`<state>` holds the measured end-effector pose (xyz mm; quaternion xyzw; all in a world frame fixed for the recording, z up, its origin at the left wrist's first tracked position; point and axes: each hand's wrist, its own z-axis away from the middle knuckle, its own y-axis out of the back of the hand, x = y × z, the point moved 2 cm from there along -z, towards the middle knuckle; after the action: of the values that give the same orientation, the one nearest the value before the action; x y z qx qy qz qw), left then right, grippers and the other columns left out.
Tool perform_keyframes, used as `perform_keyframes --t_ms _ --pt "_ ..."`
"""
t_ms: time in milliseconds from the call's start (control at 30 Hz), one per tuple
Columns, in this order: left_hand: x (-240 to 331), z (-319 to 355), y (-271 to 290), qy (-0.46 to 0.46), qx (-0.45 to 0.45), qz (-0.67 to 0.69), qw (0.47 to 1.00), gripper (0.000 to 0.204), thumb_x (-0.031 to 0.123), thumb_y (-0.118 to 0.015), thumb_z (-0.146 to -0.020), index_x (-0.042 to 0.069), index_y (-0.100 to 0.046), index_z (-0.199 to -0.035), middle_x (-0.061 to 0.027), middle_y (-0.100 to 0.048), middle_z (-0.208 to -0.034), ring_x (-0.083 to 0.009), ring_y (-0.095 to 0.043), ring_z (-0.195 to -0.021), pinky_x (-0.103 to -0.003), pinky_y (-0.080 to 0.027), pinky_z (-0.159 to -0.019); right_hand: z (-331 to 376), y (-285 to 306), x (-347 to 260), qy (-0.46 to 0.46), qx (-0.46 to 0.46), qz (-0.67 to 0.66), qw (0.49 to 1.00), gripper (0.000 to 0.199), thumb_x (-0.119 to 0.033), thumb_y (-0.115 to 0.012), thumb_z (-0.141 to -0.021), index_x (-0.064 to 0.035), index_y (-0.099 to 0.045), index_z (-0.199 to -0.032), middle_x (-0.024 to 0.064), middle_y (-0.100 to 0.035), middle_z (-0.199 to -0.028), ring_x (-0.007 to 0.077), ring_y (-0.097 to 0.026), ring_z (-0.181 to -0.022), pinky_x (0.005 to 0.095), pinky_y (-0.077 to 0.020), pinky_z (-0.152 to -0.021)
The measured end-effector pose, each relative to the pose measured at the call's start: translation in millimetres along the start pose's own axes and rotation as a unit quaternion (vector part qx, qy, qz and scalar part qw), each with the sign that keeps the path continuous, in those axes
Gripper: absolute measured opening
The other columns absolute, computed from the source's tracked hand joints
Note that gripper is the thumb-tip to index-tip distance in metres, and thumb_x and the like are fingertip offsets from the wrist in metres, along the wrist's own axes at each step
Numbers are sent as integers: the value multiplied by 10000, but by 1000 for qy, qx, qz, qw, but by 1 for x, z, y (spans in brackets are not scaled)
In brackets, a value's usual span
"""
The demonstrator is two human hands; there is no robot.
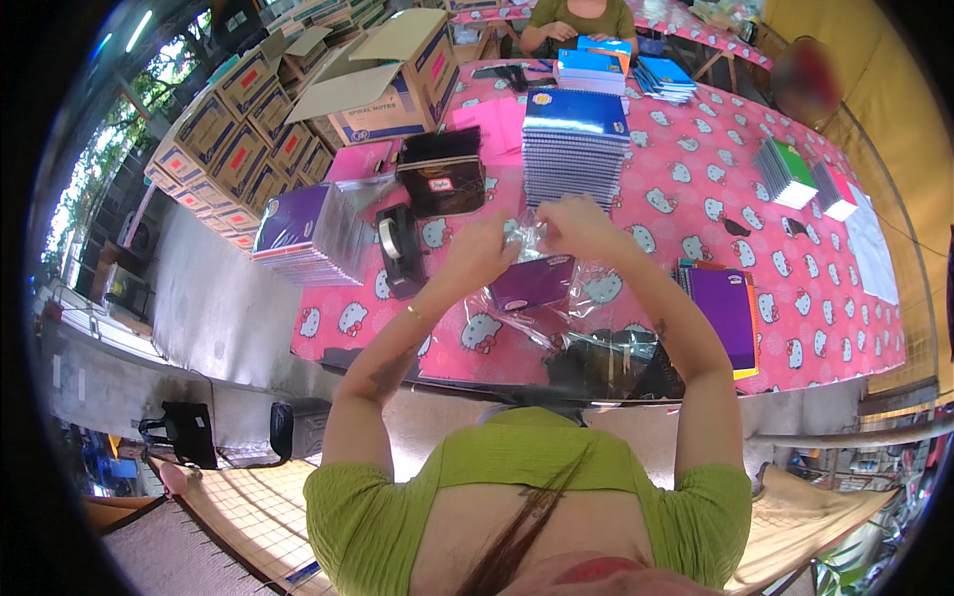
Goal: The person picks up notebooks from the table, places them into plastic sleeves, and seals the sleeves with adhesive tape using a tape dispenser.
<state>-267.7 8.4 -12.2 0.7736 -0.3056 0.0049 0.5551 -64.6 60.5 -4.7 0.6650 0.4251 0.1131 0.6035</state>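
Note:
A purple notebook lies in front of me inside a clear plastic bag. At its far end my left hand and my right hand pinch the gathered mouth of the bag, fingers closed on the crinkled film. Just beyond my right hand rises a tall stack of blue spiral notebooks. A black tape dispenser stands left of my left hand. Near my right forearm lie purple and orange notebooks.
A stack of wrapped purple notebooks is at the table's left edge, beside a dark box. An open carton and piled cartons stand further left. Green notebooks lie at right. A co-worker sits opposite, behind blue notebooks.

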Motion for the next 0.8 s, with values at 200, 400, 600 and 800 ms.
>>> perform_keyframes --t_ms 200,400,600,800 --pt "-54 -24 -27 108 -158 268 944 486 287 -757 -822 -26 -619 -1166 -131 -648 -985 -222 -623 -877 -349 -482 -732 -2 -21 46 -99 -107 -401 904 445 -217 -823 -772 -54 -615 -1129 56 -657 -1049 168 -618 -952 316 -492 -759" --pt "-69 -71 -51 189 -264 383 865 433 340 -786 -819 -39 -720 -1019 -30 -640 -783 -122 -546 -679 -273 -424 -620 -1 -30 46 -111 -55 -434 892 339 -195 -771 -837 -43 -647 -1113 20 -659 -991 102 -599 -877 259 -473 -742" --pt "-147 8 -25 290 147 278 904 349 319 -732 -870 -2 -740 -1007 -47 -701 -820 -147 -625 -723 -296 -471 -653 3 -23 30 -172 -39 -455 873 299 -160 -758 -847 -22 -668 -1096 31 -681 -956 110 -622 -878 263 -495 -776" --pt "-218 150 -20 466 92 244 845 373 323 -770 -824 0 -723 -1005 -87 -713 -860 -146 -643 -740 -301 -518 -683 -1 -33 42 -146 1 -425 893 266 -182 -772 -831 -27 -690 -1031 22 -674 -895 100 -604 -836 258 -485 -750"
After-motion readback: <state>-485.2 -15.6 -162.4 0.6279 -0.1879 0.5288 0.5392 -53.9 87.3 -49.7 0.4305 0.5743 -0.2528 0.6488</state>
